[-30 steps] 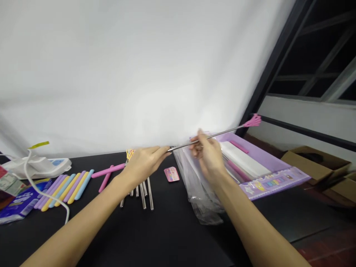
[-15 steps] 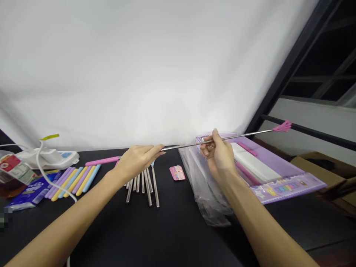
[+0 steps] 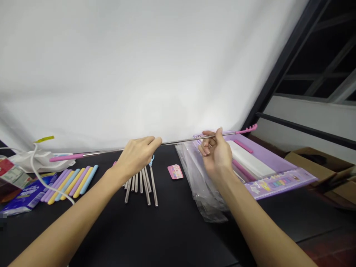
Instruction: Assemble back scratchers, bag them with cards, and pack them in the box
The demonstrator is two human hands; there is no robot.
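Between my hands stretches a telescopic back scratcher [image 3: 183, 140], a thin metal rod with a pink handle at its left end and a pink pronged head at its right end. My left hand [image 3: 139, 150] is wrapped round the rod, left of its middle. Near the pronged head, my right hand [image 3: 218, 148] pinches the rod between thumb and fingers, the other fingers curled loosely. Below my left hand, several metal rods [image 3: 147, 189] lie side by side on the black table; one has a light blue pronged end. Their far ends are partly hidden by that hand.
Several pastel handles [image 3: 72, 181] lie at the left, by a blue packet [image 3: 30, 194], a white cable [image 3: 37, 165] and a power strip [image 3: 44, 161]. Pink cards [image 3: 175, 172] sit mid-table. Clear plastic [image 3: 200, 185] and purple packaging [image 3: 278, 159] lie right. Cardboard boxes [image 3: 308, 163] stand beyond.
The back scratcher has shifted left, its pink handle now farther out over the power strip. Its pronged head is closer to my right hand and has turned.
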